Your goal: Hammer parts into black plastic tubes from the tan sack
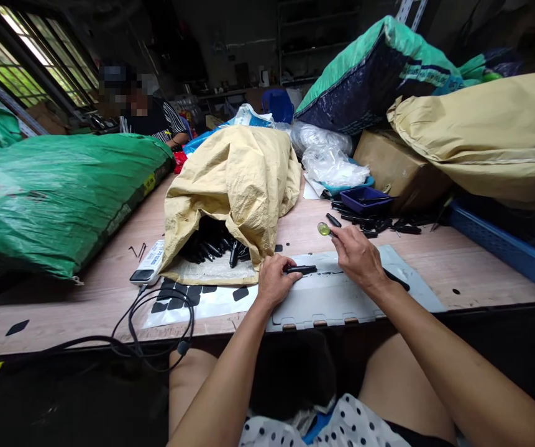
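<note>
My left hand [274,282] is closed on a slim black tapered piece [302,269], which lies along a grey-white board [332,304]. My right hand [358,256] hovers above that board, fingers closed around a small tool with a round yellow-green end [324,229]. A black rod [396,279] shows beyond the right wrist; whether it belongs to that tool I cannot tell. Just left of my left hand opens a tan sack [234,167], with many black pieces [215,242] in its mouth. More loose black pieces [374,223] lie beyond my right hand.
A green sack [62,192] fills the left side. At the right are a blue basket [504,242], a carton [397,167] and another tan sack [491,136]. A white device [150,264] with a coiled cable sits left. A person [155,118] sits across the table.
</note>
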Action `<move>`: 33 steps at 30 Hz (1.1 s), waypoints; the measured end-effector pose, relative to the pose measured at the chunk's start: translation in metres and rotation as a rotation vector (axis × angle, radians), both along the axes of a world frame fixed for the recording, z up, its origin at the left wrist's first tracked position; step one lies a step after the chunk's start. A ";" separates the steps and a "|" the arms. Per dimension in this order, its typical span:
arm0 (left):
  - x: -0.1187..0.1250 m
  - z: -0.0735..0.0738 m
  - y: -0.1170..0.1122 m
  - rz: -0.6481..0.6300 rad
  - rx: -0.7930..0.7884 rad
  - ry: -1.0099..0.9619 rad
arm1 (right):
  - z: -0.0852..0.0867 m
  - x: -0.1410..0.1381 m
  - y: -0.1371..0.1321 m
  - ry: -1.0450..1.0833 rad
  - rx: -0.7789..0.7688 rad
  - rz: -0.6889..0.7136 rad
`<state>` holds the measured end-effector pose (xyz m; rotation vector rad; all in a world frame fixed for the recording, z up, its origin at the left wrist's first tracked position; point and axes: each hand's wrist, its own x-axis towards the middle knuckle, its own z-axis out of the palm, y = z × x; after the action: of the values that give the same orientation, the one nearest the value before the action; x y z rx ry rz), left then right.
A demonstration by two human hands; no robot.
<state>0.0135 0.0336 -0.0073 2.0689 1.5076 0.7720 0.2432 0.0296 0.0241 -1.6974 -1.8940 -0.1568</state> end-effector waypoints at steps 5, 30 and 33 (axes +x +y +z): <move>0.000 0.000 0.000 0.002 -0.018 0.002 | 0.002 -0.019 -0.033 0.086 -0.032 0.062; 0.001 -0.002 0.000 0.017 -0.022 -0.006 | -0.004 -0.056 -0.050 0.051 -0.089 0.108; 0.000 -0.003 0.000 0.016 -0.020 -0.020 | -0.003 -0.049 -0.051 0.114 -0.003 0.094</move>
<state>0.0139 0.0331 -0.0098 2.0307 1.5171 0.7789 0.1939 -0.0215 0.0215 -1.5815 -1.8851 -0.0199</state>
